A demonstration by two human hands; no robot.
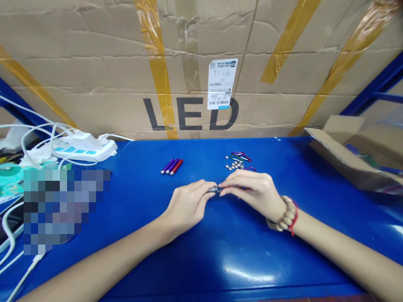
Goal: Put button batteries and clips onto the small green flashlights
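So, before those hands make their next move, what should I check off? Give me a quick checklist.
1. Left hand has a grip on the small metal piece: ok, its end pokes out.
2. Right hand is at that end: ok, fingertips are there.
3. Right hand pinches a separate part: cannot tell, too small.
4. Three pens lie out of the way: ok, side by side beyond the left hand.
5. Round metal bits are neatly lined up: not ok, loosely scattered beyond the right hand.
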